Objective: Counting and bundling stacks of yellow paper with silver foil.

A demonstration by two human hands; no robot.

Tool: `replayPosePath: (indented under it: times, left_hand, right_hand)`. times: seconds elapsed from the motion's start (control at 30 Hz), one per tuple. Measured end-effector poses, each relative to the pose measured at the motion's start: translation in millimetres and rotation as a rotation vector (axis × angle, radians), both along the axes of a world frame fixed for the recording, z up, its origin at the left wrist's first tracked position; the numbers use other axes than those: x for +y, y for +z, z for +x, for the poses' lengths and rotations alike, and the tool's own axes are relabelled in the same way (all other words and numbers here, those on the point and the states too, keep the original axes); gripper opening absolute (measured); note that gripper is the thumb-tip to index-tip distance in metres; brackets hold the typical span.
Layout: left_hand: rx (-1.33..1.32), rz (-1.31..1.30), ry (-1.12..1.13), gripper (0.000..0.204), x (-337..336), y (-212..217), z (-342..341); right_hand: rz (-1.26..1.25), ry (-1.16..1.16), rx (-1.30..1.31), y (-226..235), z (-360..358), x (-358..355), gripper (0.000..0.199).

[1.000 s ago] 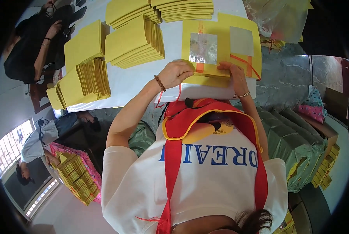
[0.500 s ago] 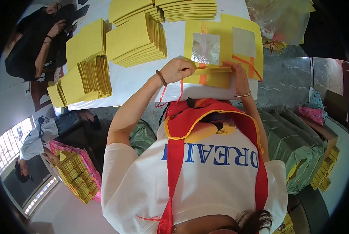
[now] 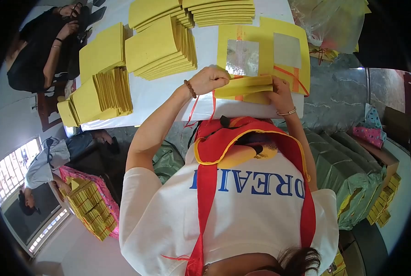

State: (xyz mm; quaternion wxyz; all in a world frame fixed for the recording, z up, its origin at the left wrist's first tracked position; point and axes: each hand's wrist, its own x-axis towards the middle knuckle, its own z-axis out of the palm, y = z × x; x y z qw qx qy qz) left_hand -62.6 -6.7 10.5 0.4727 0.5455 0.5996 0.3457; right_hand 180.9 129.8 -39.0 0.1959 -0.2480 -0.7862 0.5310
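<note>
A folded piece of yellow paper (image 3: 247,87) is held level above the near edge of the white table. My left hand (image 3: 209,79) is closed on its left end, with a thin red string (image 3: 214,101) hanging just below. Around the right end my right hand (image 3: 280,94) is closed, thumb and fingers partly hidden by the paper. Just beyond lie flat yellow sheets, one bearing a silver foil square (image 3: 242,57) over an orange stripe, the other a duller grey square (image 3: 287,49) and an orange band.
Fanned stacks of folded yellow paper (image 3: 159,48) fill the table's (image 3: 143,92) left and back. A clear plastic bag (image 3: 327,23) is at the back right. Green wrapped bundles (image 3: 343,179) stand on the floor at right. Two other people (image 3: 42,60) are at left, one beside a box of yellow bundles (image 3: 90,207).
The folded paper has tipped up and shows more of its face. My right fingers, stretched out before, have curled around its end. My left hand has hardly moved.
</note>
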Motion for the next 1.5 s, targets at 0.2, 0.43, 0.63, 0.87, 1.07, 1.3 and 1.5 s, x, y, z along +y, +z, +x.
replayPosePath:
  times: [0.2,0.43,0.63,0.87,1.07,1.3,1.5]
  left_hand:
    - [-0.006,-0.015,-0.017,0.020,-0.2,1.5,-1.1]
    - [-0.275,-0.060,0.137,0.022,-6.2,6.9,-9.3]
    - [0.507,0.309,-0.003,0.047,-5.1,3.1,-7.1]
    - [0.835,0.531,0.075,0.047,-17.2,21.5,7.4]
    - [0.819,0.551,-0.056,0.038,-44.7,24.1,27.4]
    - [0.467,0.354,0.034,0.030,-49.0,1.2,33.8]
    - [0.302,0.012,0.220,0.028,-37.5,11.2,36.7]
  right_hand:
    - [-0.004,-0.082,-0.046,-22.6,3.5,1.7,0.039]
    - [-0.125,-0.028,-0.023,2.2,-4.4,-0.4,0.028]
    - [-0.525,-0.133,0.156,12.1,-8.2,-1.0,0.021]
    - [0.142,-0.037,0.187,65.0,4.9,-3.3,0.031]
    - [0.584,0.182,-0.009,68.4,19.4,-15.3,0.032]
    - [0.315,0.198,-0.137,55.6,19.7,-20.9,0.028]
    - [-0.021,0.098,-0.116,49.5,5.8,-14.5,0.021]
